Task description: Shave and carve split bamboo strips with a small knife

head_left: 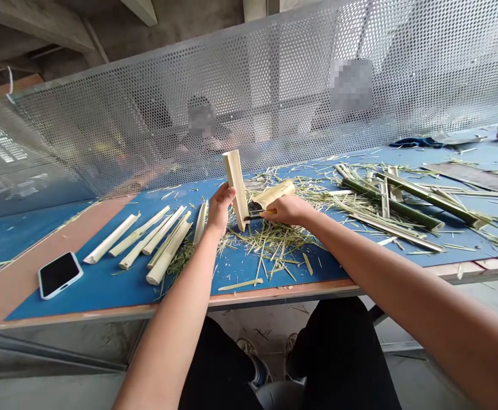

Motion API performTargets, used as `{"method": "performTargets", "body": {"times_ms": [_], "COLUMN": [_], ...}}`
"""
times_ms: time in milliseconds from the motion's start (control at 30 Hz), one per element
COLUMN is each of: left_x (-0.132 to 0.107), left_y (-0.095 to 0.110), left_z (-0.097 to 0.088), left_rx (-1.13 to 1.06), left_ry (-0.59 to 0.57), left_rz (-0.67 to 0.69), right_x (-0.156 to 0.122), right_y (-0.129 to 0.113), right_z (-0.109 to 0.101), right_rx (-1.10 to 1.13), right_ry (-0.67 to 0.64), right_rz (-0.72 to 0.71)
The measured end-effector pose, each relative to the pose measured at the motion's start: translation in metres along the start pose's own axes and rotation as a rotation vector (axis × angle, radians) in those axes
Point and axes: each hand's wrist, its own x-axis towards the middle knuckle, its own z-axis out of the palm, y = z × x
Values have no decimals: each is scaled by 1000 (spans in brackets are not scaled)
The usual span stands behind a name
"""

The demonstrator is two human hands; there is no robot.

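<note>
My left hand (219, 208) is closed around a split bamboo piece (237, 188), which stands nearly upright and leans a little, its lower end close to the table. In my closed right hand (289, 209) is a small knife (255, 216) with a dark blade, its edge against the lower part of the bamboo. My fingers cover most of its handle. Just behind the right hand is another pale bamboo piece (276, 192); whether it touches the hand I cannot tell. Thin bamboo shavings (270, 242) lie under and around both hands.
Several pale split bamboo strips (169, 253) lie in a row at left, beside a phone (60, 274). Green bamboo lengths (396, 205) and shavings are piled at right. A perforated metal screen (249, 102) runs along the back of the blue table (116, 290); people sit behind it.
</note>
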Motion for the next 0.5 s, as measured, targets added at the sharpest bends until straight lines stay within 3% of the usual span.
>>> {"method": "performTargets", "body": {"times_ms": [233,500], "left_x": [-1,0], "left_y": [3,3], "left_z": [0,0], "left_rx": [12,12], "left_ry": [-7,13], "left_rz": [-1,-11], "right_x": [0,3], "right_y": [-4,-1], "right_z": [-4,-2], "right_rx": [-21,-6], "right_ry": [-33,86], "right_rz": [9,-17]}}
